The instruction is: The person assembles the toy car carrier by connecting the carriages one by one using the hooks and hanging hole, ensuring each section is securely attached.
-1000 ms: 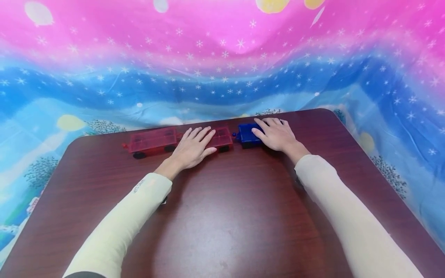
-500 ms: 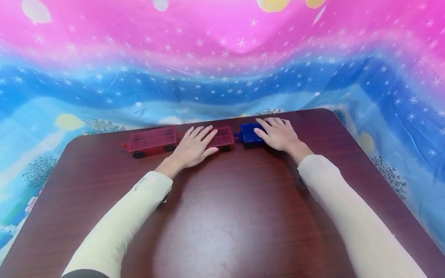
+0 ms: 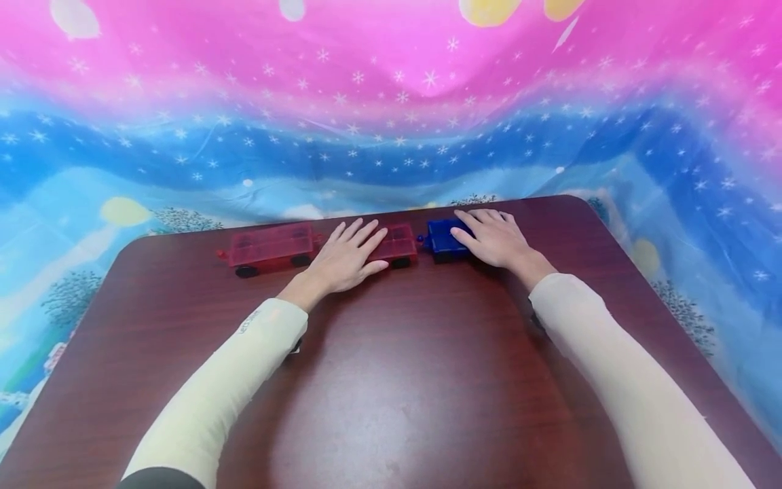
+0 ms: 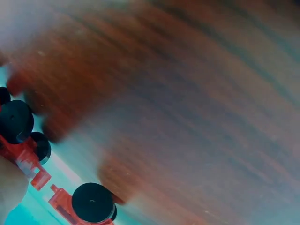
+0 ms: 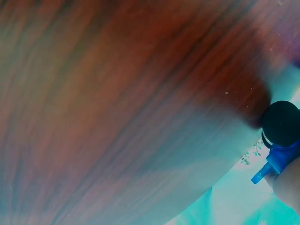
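Observation:
Three flat toy train cars with black wheels stand in a row near the table's far edge. My left hand [image 3: 342, 261] lies with straight, spread fingers on the middle red toy train car [image 3: 400, 242], covering its left part. The other red toy train car [image 3: 271, 246] stands just left of that hand. In the left wrist view, two facing red couplings [image 4: 40, 179] appear apart. My right hand [image 3: 496, 238] rests on the blue toy train car [image 3: 441, 236], fingers extended over its right part. A narrow gap separates the blue car from the middle red one.
Beneath everything is a dark reddish-brown wooden table [image 3: 391, 367] with rounded far corners. A pink and blue snowflake-patterned cloth [image 3: 366, 136] hangs behind it and along both sides.
Both hands have shifted slightly right, along with the middle red car and the blue car. The left red car stays nearly in place. The head view has also moved a little.

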Action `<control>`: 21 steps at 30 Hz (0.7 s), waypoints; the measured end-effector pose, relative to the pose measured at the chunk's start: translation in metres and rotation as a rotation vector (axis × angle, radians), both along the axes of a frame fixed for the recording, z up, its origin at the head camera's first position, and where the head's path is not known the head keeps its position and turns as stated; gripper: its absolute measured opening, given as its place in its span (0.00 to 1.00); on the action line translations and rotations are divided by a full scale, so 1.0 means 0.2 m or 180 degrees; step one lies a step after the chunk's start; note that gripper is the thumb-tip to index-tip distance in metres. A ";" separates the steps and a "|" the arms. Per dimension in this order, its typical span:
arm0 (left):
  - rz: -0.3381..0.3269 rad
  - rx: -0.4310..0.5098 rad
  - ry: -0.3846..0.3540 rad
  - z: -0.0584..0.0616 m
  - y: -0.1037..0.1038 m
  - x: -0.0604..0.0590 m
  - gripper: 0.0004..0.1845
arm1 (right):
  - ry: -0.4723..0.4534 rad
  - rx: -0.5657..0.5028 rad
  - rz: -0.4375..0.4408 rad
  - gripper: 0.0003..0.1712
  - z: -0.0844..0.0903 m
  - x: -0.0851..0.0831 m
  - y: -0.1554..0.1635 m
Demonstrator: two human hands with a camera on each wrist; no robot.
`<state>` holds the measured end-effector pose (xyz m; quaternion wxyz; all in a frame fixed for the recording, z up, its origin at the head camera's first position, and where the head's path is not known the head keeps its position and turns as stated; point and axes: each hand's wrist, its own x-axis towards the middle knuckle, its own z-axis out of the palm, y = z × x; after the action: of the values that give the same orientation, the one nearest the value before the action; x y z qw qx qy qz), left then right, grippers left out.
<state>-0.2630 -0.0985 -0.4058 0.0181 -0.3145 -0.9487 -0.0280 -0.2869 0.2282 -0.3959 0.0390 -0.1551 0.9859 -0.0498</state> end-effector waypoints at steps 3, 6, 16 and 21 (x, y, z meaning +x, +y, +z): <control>0.0005 0.0060 -0.0050 0.01 0.00 0.01 0.39 | 0.0020 -0.0035 0.0003 0.44 0.01 -0.01 0.00; -0.0009 0.0168 -0.0096 0.01 0.01 0.01 0.41 | 0.0071 -0.0079 -0.0033 0.44 0.02 0.00 0.01; 0.0167 0.0221 -0.0050 0.06 -0.01 0.05 0.39 | 0.0264 -0.0128 0.0119 0.43 0.06 0.01 -0.09; 0.0248 0.0191 -0.0018 0.06 -0.03 0.06 0.39 | 0.0297 -0.0213 0.0139 0.43 0.05 0.02 -0.13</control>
<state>-0.2519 -0.1052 -0.3937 0.0258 -0.2767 -0.9590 -0.0566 -0.2834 0.2025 -0.3857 -0.0112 -0.1799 0.9808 -0.0745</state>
